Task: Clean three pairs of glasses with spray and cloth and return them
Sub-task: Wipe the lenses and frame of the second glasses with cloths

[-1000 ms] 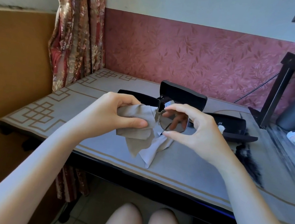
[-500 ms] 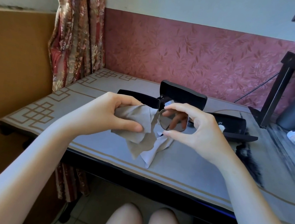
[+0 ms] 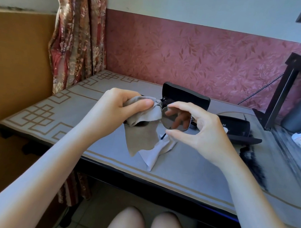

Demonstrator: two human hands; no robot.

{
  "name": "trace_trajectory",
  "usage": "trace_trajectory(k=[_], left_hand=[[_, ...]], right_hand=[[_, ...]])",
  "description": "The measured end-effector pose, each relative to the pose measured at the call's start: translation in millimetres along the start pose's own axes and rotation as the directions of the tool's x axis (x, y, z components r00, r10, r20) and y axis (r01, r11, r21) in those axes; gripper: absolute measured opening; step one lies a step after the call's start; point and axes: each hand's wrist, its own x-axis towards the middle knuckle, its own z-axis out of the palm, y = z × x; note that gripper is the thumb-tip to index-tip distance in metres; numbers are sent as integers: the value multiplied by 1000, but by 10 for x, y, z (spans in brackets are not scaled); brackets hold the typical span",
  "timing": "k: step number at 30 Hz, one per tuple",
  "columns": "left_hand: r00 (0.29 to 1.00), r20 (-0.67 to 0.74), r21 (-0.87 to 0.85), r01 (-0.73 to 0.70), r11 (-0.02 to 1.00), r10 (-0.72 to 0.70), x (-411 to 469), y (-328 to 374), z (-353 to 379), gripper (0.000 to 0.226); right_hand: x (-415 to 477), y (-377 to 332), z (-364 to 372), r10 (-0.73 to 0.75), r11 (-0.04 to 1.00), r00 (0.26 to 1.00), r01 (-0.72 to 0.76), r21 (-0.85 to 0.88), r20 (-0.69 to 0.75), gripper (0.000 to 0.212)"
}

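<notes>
cloth (image 3: 143,120) shifted up-left — left hand (image 3: 120,108) pinches it | right hand (image 3: 200,129) pinches glasses (image 3: 175,119)

My grey tabletop (image 3: 186,166) with tan fret border – pink leaf-pattern wall (image 3: 189,58) behind, white above. Floral curtain (image 3: 76,30) at left, black shelf frame (image 3: 287,88) right, tiled floor (image 3: 93,210) below. Daylight.

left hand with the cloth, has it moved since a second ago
Yes, slightly. The left hand has risen and drifted toward the wall, judged against the open black case behind it, keeping the cloth pinched over the glasses.
</notes>
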Motion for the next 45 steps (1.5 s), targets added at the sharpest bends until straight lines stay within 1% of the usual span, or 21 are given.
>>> trace_trajectory(k=[5,10,12,14,16,18,22,26,31,33,39,42,45], left_hand=[[999,-13,-42,39,998,-39,8,-57,-39,50],[999,15,-34,31,999,-30,-17,-100,-121,38],[998,61,-43,11,999,-8,-34,-113,-160,28],[993,119,-104,19,994,-6,-62,-115,-194,13],[985,174,-156,44,987,-17,-84,-118,-211,27],[979,202,-130,49,990,-22,-92,-102,-196,38],[979,206,-25,20,999,-14,-67,-40,-131,41],[977,211,32,-6,999,-1,-21,2,-72,38],[984,170,36,-59,998,52,-9,10,-12,53],[989,138,31,-48,998,44,-18,21,1,58],[999,52,29,-1,1000,-1,-29,7,6,51],[998,67,9,16,1000,-17,-34,-65,-53,61],[996,92,-27,5,1000,-3,-59,-137,-146,51]], right_hand=[[10,9,14,9,1000,1000,-9,12,-10,46],[3,44,-11,19,1000,1000,-18,19,-18,47],[-7,59,-25,24,999,1000,-23,24,-17,47],[-19,68,-37,31,999,999,-31,35,-14,47],[-30,78,-44,36,998,999,-35,43,-19,47],[-40,84,-41,40,998,999,-39,44,-23,48],[-52,58,-21,42,999,999,-42,35,-12,48],[-55,34,-3,52,999,999,-52,-2,3,48],[-59,22,5,45,999,999,-45,-24,-3,47],[-59,16,9,50,998,999,-50,-32,-1,46],[-50,3,34,67,995,997,-68,-66,-29,47],[-45,4,28,54,998,998,-56,-32,-40,47],[-55,34,5,58,998,998,-58,-6,-36,47]])
